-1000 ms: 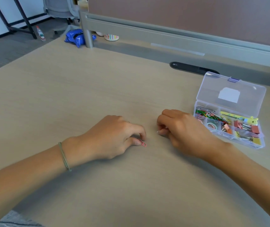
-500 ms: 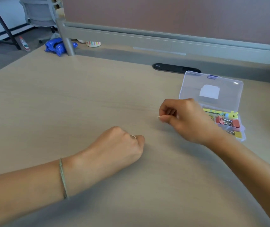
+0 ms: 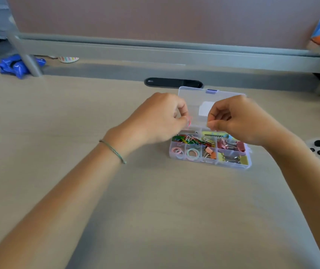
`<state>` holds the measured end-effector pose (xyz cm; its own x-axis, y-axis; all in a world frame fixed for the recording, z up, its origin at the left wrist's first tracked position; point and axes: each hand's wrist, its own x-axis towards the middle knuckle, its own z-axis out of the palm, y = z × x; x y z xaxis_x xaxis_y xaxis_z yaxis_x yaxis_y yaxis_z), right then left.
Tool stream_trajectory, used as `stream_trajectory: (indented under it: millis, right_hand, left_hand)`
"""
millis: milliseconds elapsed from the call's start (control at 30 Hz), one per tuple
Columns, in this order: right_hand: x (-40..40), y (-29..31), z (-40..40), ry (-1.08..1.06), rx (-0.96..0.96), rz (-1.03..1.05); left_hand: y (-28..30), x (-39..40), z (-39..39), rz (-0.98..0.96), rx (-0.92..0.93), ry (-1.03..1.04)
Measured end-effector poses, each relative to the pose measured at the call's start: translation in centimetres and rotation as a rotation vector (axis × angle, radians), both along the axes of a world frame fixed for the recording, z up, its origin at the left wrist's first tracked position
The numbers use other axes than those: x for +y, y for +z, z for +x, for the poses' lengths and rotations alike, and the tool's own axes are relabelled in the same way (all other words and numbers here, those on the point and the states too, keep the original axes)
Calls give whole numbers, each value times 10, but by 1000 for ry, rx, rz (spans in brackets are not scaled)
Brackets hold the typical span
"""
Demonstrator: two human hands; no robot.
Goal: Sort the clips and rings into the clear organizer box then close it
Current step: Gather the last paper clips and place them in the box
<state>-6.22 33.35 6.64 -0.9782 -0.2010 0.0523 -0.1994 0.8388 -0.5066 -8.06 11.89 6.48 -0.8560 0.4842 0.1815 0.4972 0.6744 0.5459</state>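
Over the organizer box [image 3: 209, 152], off the bench now: left hand [image 3: 155, 121] pinching a pink paper clip [image 3: 189, 121], right hand [image 3: 236, 119] pinched, contents unclear; drop-off next.

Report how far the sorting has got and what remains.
Mostly done: the organizer box already holds paper clips, rings and binder clips in separate compartments. In hand: the left hand pinches a pink paper clip above the box; the right hand pinches something too small to identify. Left: drop these in, then shut the open lid.
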Motion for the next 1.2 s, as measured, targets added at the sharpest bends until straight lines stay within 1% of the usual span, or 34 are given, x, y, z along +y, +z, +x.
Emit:
stream_trajectory:
  millis: [67, 133, 267, 467, 633, 667, 700, 733, 767, 800, 833, 867, 900, 933, 1000, 1133, 1200]
  right_hand:
    - [5, 0, -1, 1, -33, 12]
    - [6, -2, -2, 2, -53, 24]
    - [3, -7, -3, 8, -46, 51]
    - [-3, -17, -4, 18, -32, 102]
    - [-1, -17, -5, 0, -19, 119]
    - [1, -17, -5, -6, -18, 106]
    - [2, -16, -6, -14, -15, 88]
    - [4, -16, -7, -24, -9, 68]
    - [6, -15, -8, -35, -3, 48]
    - [9, -14, -9, -43, 1, 28]
    - [10, -14, -9, -43, 3, 11]
    - [11, -13, -9, -41, 6, 1]
    - [13, -12, -9, -40, 10, -2]
    - [14, -11, -9, -42, 15, 1]
    - [17, -11, -9, -48, 17, 5]
    - [21, -10, -11, -54, 17, -7]
    - [21, -9, -11, -49, 19, -17]
  left_hand:
    - [-6, 13, -10, -89, -23, -21]
    - [-8, 18, -17, -187, 1, -25]
    - [-14, 20, -22, -264, 27, -31]
    - [-21, 23, -19, -273, 0, -16]
    - [-22, 25, -19, -247, -31, -68]
    - [-22, 25, -19, -206, -33, -72]
    - [-23, 27, -18, -121, -34, -61]
    - [-24, 30, -17, 24, -47, -25]
    - [-25, 34, -17, 239, -104, 41]
    - [-26, 38, -17, 492, -229, 115]
    - [-26, 42, -17, 728, -401, 170]
    - [-25, 46, -17, 898, -553, 185]
    - [-25, 50, -18, 985, -640, 179]
    - [-26, 53, -19, 1018, -677, 163]
    - [-29, 56, -21, 1012, -687, 125]
    - [-36, 55, -21, 941, -643, 114]
    - [-39, 56, -21, 939, -623, 121]
